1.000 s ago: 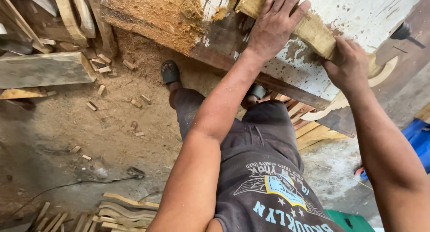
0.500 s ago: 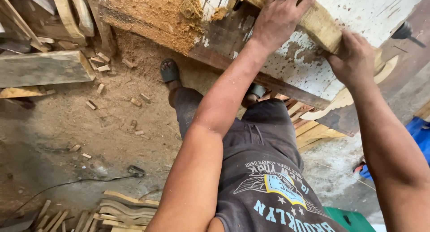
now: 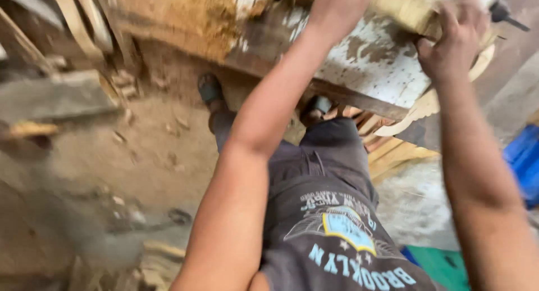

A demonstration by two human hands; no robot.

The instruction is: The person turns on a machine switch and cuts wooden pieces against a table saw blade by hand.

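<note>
A pale wooden block (image 3: 405, 10) lies on a worn white table top (image 3: 370, 66) at the upper right. My right hand (image 3: 452, 35) grips the near end of the block. My left hand (image 3: 337, 5) rests flat on the block farther along, its fingers cut off by the top edge of the view. The whole picture is blurred by motion.
A heap of sawdust (image 3: 185, 16) sits on the table's left part. Curved cut wood pieces (image 3: 393, 150) are stacked under the table. Wood scraps (image 3: 151, 263) litter the dirt floor, planks (image 3: 56, 97) lean at left, and a blue object (image 3: 522, 162) sits at right.
Both hands and the block have slid up and to the right along the table. The camera has swung, blurring the view.
</note>
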